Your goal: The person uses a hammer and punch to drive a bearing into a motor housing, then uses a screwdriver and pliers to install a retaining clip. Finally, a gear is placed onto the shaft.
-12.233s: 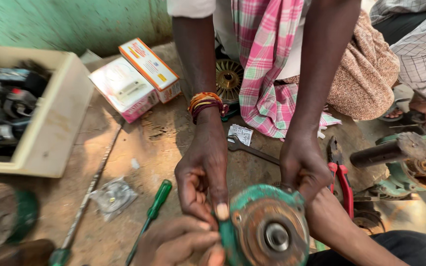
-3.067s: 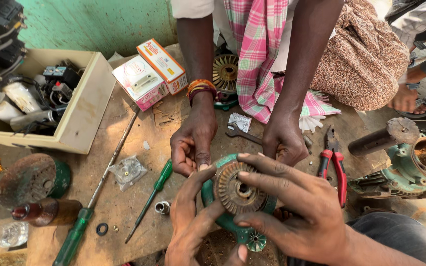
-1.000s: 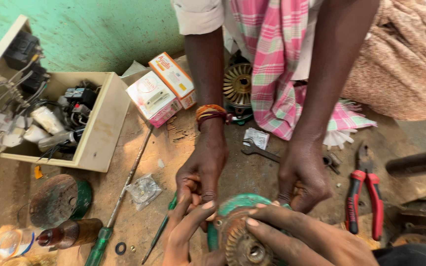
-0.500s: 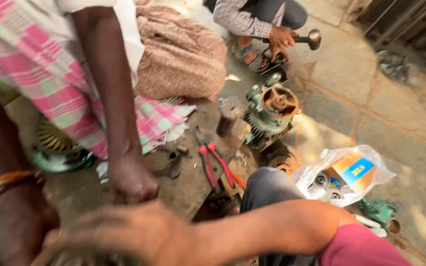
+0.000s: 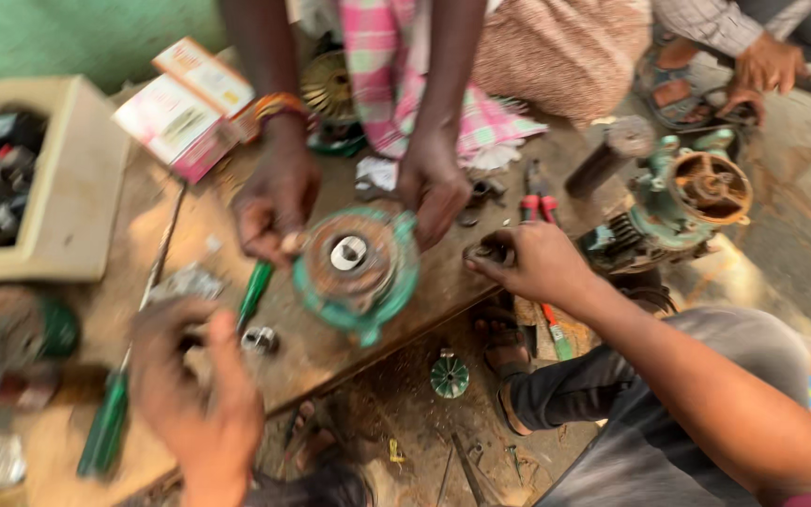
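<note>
**Both hands withdrawn from round green cover; cover now held by co-worker alone**

The fingertips of the right hand [image 5: 532,265] are closed in a pinch on a small dark metal part [image 5: 487,252], held just right of the round green metal motor cover [image 5: 354,268] and clear of it. The left hand [image 5: 201,394] is blurred; whether its fingers are spread or curled cannot be told. It is lowered near a small silver socket [image 5: 257,339] and a thin green-handled screwdriver [image 5: 255,289].

A second ago both hands were laid on the cover; they are now off it. The cover is gripped at its left and right rim by a co-worker's two hands [image 5: 276,202], tilted up above the worn wooden board [image 5: 190,235]. Red-handled pliers [image 5: 537,207] lie beyond.
</note>
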